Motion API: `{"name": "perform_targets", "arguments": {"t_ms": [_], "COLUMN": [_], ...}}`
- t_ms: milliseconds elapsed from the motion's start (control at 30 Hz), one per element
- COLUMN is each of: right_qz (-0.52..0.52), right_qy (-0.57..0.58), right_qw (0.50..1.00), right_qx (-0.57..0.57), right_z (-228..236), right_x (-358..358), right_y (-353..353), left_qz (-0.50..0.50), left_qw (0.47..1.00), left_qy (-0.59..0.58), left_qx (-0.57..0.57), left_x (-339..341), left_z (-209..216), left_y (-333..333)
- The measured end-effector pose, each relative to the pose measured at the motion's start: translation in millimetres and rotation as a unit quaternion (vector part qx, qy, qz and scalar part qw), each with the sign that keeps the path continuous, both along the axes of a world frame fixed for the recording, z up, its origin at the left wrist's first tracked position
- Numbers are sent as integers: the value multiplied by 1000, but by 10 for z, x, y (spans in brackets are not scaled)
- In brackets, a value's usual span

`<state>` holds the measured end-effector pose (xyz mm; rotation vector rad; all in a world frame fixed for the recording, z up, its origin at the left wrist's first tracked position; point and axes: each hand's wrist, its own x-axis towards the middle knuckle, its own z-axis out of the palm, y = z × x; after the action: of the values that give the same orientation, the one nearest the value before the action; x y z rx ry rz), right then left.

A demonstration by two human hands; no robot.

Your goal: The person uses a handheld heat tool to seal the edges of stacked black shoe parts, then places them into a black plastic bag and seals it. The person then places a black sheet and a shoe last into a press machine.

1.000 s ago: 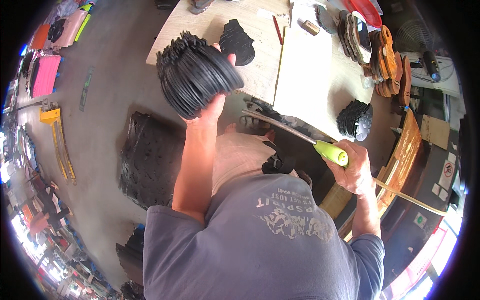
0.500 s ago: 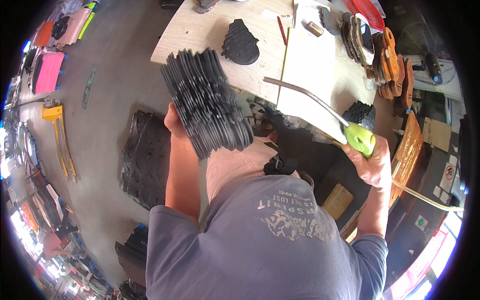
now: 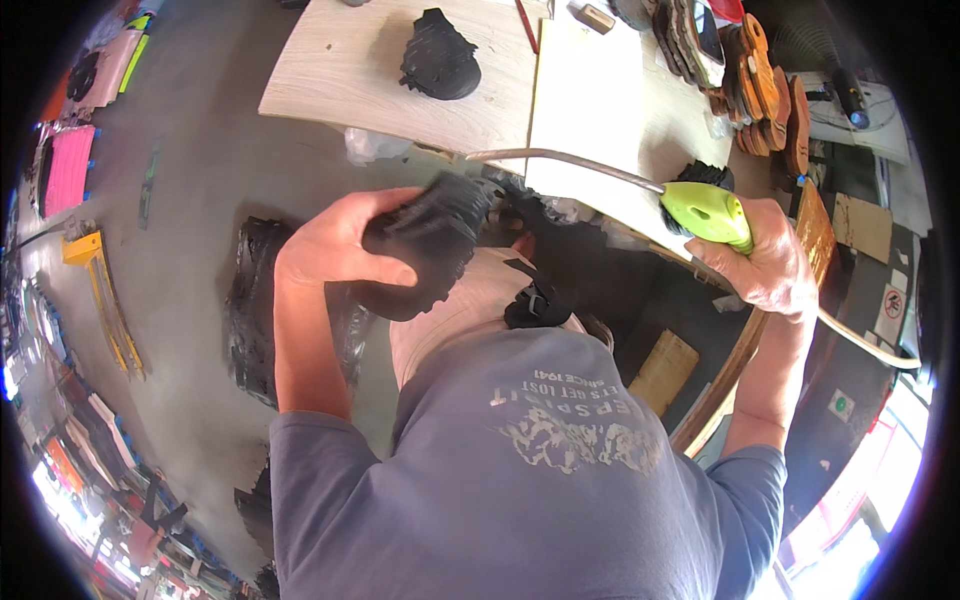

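Observation:
My left hand (image 3: pixel 345 245) is closed around a stack of black rubber shoe soles (image 3: pixel 432 240), held in front of the table's near edge; the stack is tilted and slightly blurred. In my right hand (image 3: pixel 775 262) is a green air blow gun (image 3: pixel 705 212) with a long, thin bent metal tube. The tube reaches left across the table's near edge, its tip close to the far side of the held stack but apart from it. On the table (image 3: pixel 320 60) lies another black sole pile (image 3: pixel 440 55).
Orange-brown sole shapes (image 3: pixel 765 90) stand at the table's right, near a fan (image 3: pixel 850 97). A small block (image 3: pixel 597 18) and a red pencil-like stick (image 3: pixel 527 25) lie at the back. Black soles in clear plastic (image 3: pixel 255 310) are on the floor at left, beside a yellow pallet jack (image 3: pixel 95 265).
My left hand has turned the sole stack, so its broad face shows instead of its layered edges, and lowered it slightly. The blow gun has swung to a flatter angle. The whole view has shifted.

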<state>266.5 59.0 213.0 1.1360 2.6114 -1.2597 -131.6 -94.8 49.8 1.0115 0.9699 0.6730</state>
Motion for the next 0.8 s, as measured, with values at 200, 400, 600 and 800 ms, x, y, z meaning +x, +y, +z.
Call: {"name": "perform_targets", "arguments": {"t_ms": [200, 400, 600, 800], "right_qz": [107, 134, 73, 13], "right_qy": [-90, -101, -111, -81], "right_qw": [990, 981, 989, 997], "right_qx": [21, 99, 71, 2], "right_z": [-64, -217, -147, -222], "right_x": [-56, -112, -3, -57], "right_y": [57, -7, 20, 51], "left_qz": [-161, -144, -78, 50], "left_qw": [973, 970, 988, 997], "left_qy": [150, 168, 120, -52], "left_qx": [69, 100, 58, -36], "left_x": [355, 449, 334, 120], "left_z": [-1, -155, -311, -572], "left_y": [194, 146, 100, 47]}}
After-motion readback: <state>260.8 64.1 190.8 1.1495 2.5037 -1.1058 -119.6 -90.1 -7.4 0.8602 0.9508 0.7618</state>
